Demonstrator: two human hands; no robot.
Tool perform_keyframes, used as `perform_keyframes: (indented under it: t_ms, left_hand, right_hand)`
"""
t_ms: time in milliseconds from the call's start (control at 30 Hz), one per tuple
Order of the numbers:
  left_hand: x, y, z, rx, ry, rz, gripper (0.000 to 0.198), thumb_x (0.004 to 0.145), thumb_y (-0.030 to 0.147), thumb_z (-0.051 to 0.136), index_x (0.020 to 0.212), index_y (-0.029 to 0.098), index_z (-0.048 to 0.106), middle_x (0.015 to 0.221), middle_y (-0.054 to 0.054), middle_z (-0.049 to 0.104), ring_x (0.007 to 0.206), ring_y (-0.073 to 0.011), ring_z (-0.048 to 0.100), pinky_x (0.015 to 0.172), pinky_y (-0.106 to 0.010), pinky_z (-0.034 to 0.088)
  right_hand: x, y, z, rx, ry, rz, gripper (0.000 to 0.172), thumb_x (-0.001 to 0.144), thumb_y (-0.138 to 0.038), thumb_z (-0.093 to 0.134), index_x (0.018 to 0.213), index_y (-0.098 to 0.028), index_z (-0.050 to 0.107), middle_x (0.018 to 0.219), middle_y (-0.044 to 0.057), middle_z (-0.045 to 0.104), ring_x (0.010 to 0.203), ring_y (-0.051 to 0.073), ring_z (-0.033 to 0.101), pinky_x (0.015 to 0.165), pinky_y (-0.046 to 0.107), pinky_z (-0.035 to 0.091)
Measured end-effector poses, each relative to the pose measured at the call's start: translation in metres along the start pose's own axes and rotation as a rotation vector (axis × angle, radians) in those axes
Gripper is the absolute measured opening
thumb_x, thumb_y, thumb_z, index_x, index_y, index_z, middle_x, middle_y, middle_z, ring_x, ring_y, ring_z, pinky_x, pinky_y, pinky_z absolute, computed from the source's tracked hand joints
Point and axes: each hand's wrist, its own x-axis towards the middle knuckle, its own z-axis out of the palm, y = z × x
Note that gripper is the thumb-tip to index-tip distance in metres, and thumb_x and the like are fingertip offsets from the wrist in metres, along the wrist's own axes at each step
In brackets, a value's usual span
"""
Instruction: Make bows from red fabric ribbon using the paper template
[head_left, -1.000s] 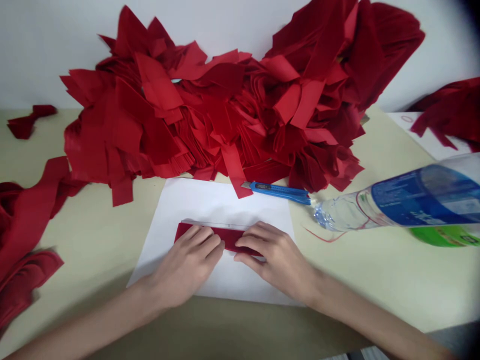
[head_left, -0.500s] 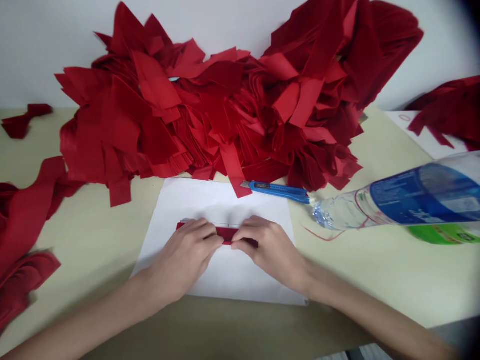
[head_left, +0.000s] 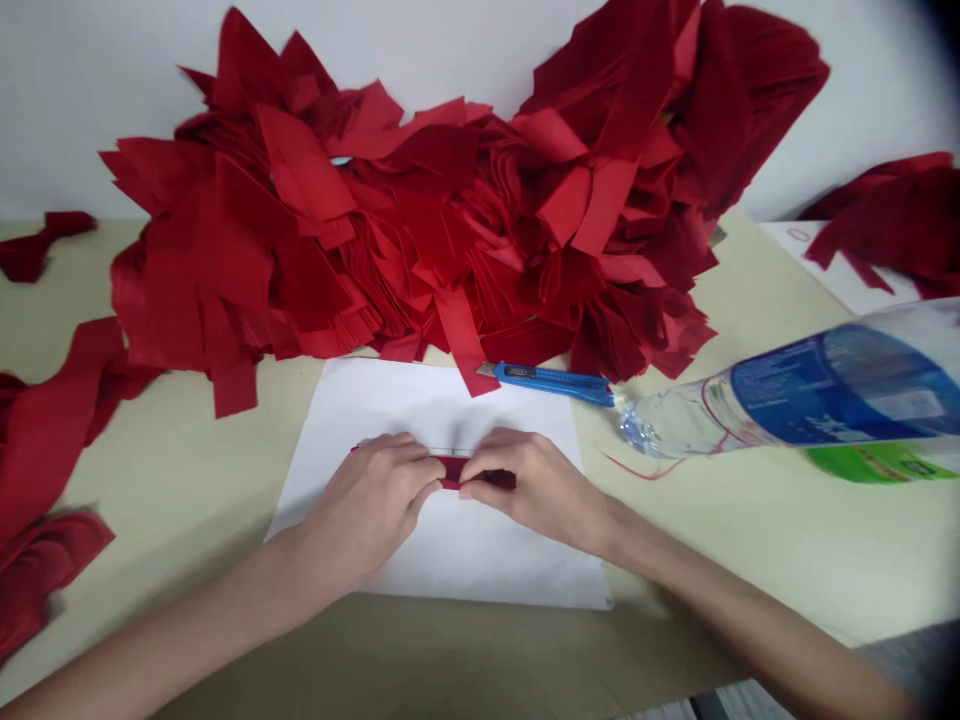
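Note:
My left hand and my right hand meet at the middle of a white paper sheet. Their fingertips pinch a dark red fabric strip, which shows only in the gap between them and at the right. A thin clear straight edge lies along the strip's far side; I cannot tell what it is. Just beyond the paper's far edge, a blue utility knife lies untouched, nearest my right hand.
A large heap of red fabric pieces stands against the white wall. More red fabric lies at the left. A plastic water bottle lies at the right on a green object, and red-topped paper sits behind it.
My hands have drawn closer together and cover more of the strip, which shows less than a second ago. The whole scene has shifted slightly left in view.

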Motion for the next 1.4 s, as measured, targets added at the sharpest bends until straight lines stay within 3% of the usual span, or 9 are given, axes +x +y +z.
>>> perform_keyframes:
  t_ms: [333, 600, 800, 1167, 1300, 1400]
  left_hand:
    - [0.016, 0.001, -0.012, -0.111, -0.071, -0.176, 0.023, 0.076, 0.009, 0.047, 0.061, 0.02, 0.061, 0.055, 0.004, 0.057, 0.051, -0.0106, 0.045, 0.054, -0.027, 0.032]
    - [0.036, -0.006, -0.022, -0.155, -0.207, -0.253, 0.018, 0.067, 0.012, 0.05, 0.055, 0.02, 0.061, 0.054, 0.002, 0.059, 0.052, -0.0122, 0.049, 0.05, -0.025, 0.033]
    - [0.045, -0.007, -0.027, -0.105, -0.298, -0.283, 0.015, 0.063, 0.013, 0.051, 0.052, 0.02, 0.058, 0.047, 0.002, 0.05, 0.047, -0.0122, 0.044, 0.046, -0.026, 0.026]
    - [0.07, 0.004, -0.036, 0.028, -0.439, -0.324, 0.012, 0.054, 0.016, 0.052, 0.044, 0.019, 0.048, 0.048, -0.001, 0.049, 0.048, -0.0153, 0.047, 0.046, -0.028, 0.029]
    - [0.083, 0.002, -0.035, 0.028, -0.518, -0.346, 0.014, 0.048, 0.016, 0.055, 0.04, 0.018, 0.043, 0.043, 0.0, 0.046, 0.041, -0.0135, 0.044, 0.042, -0.027, 0.027]
    - [0.082, 0.001, -0.034, 0.03, -0.513, -0.331, 0.015, 0.049, 0.016, 0.056, 0.04, 0.018, 0.044, 0.043, 0.001, 0.047, 0.041, -0.0131, 0.044, 0.042, -0.027, 0.027]
  right_hand:
    - [0.006, 0.0, 0.0, 0.088, 0.083, 0.137, 0.013, 0.075, -0.012, 0.062, 0.072, -0.02, 0.071, 0.068, -0.005, 0.068, 0.057, 0.007, 0.056, 0.06, 0.021, 0.041]
    - [0.015, -0.006, -0.004, 0.018, 0.061, 0.24, 0.015, 0.071, -0.011, 0.062, 0.066, -0.022, 0.072, 0.061, -0.006, 0.068, 0.055, 0.008, 0.057, 0.059, 0.022, 0.04]
    - [0.02, -0.009, -0.008, 0.012, 0.028, 0.296, 0.014, 0.069, -0.011, 0.061, 0.065, -0.021, 0.071, 0.06, -0.005, 0.067, 0.055, 0.009, 0.058, 0.058, 0.022, 0.04]
    - [0.019, -0.003, -0.005, -0.006, -0.02, 0.243, 0.014, 0.073, -0.012, 0.057, 0.07, -0.021, 0.067, 0.061, -0.006, 0.065, 0.057, 0.009, 0.056, 0.057, 0.022, 0.037]
    - [0.02, -0.006, -0.007, -0.054, -0.043, 0.241, 0.01, 0.075, -0.011, 0.057, 0.073, -0.019, 0.063, 0.064, -0.003, 0.065, 0.057, 0.01, 0.056, 0.054, 0.022, 0.037]
    - [0.016, -0.011, -0.004, -0.123, -0.04, 0.24, 0.01, 0.078, -0.011, 0.055, 0.082, -0.016, 0.062, 0.069, 0.0, 0.067, 0.06, 0.013, 0.059, 0.056, 0.023, 0.039]
